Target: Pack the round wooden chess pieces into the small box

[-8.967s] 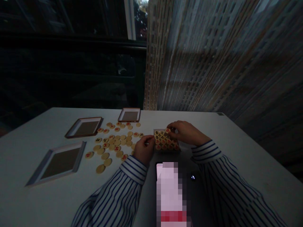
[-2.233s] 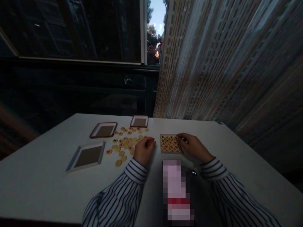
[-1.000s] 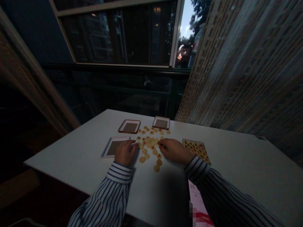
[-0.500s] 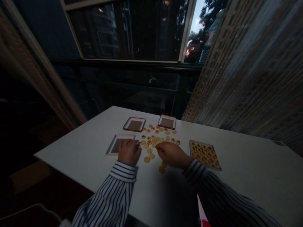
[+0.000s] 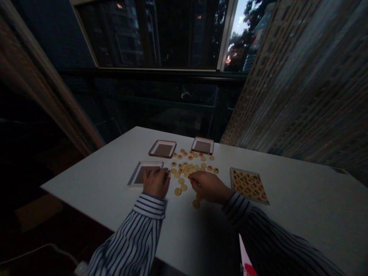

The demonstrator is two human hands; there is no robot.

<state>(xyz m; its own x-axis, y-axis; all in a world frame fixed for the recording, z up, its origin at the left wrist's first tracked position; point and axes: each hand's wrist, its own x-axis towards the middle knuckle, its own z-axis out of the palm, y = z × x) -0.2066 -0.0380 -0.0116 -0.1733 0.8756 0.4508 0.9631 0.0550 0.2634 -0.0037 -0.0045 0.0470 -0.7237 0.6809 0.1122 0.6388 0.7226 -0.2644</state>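
On the white surface (image 5: 94, 180), a pale-rimmed tray (image 5: 133, 174) is partly hidden by the left hand (image 5: 156, 182), fingers loosely bent. Loose round pieces (image 5: 178, 191) lie between it and the right hand (image 5: 208, 186), fingertips bunched; dimness hides whether either grips one. Farther right sits a piece-filled tray (image 5: 243, 170).

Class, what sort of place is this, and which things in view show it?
Probably a home balcony or window nook: a white table stands by a window, with a long curtain at the right and trees outside.
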